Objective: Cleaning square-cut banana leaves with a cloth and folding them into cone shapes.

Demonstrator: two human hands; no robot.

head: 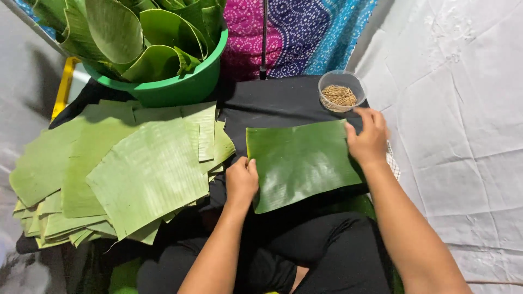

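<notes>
Between the two hands lies a cut banana leaf (pixel 302 160), deep green, smooth and glossy, with fine parallel ribs. Left of the left hand (pixel 241 181), the stacked leaves (pixel 117 171) show a paler, matt side with a raised ribbed grain. Beyond them, a green tub (pixel 180 87) of smooth, slightly shiny plastic holds curled, glossy leaves. Just beyond the right hand (pixel 369 142), a small clear plastic bowl (pixel 341 91) holds thin, pale wooden sticks. Under both hands lies dull black cloth (pixel 283 100); to the right, creased, faintly shiny white sheeting (pixel 463 120)
</notes>
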